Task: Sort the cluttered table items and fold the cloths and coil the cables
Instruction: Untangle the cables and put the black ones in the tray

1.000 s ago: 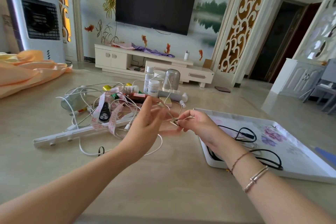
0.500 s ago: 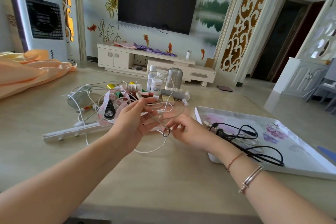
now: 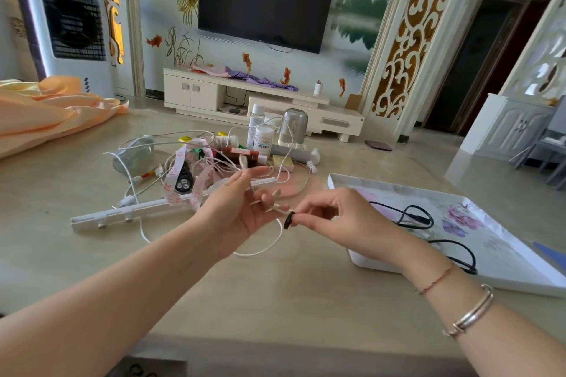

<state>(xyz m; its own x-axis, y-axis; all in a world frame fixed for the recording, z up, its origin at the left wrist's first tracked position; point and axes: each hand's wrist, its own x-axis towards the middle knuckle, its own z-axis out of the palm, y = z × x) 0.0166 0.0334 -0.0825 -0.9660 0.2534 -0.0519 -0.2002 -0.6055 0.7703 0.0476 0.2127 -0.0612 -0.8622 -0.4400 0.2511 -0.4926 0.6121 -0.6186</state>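
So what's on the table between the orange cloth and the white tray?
In the head view, a tangled pile: white cables, a pink tape measure, bottles and a white bar, between cloth and tray.

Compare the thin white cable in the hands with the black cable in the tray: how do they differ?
The thin white cable is off the table at one end, held by the left hand and right hand; the black cable lies untouched in the white flowered tray. The white cable trails back into the clutter; the black cable lies alone in loose loops. Neither is neatly coiled.

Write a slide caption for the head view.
Both hands coiling a white cable beside the tray.
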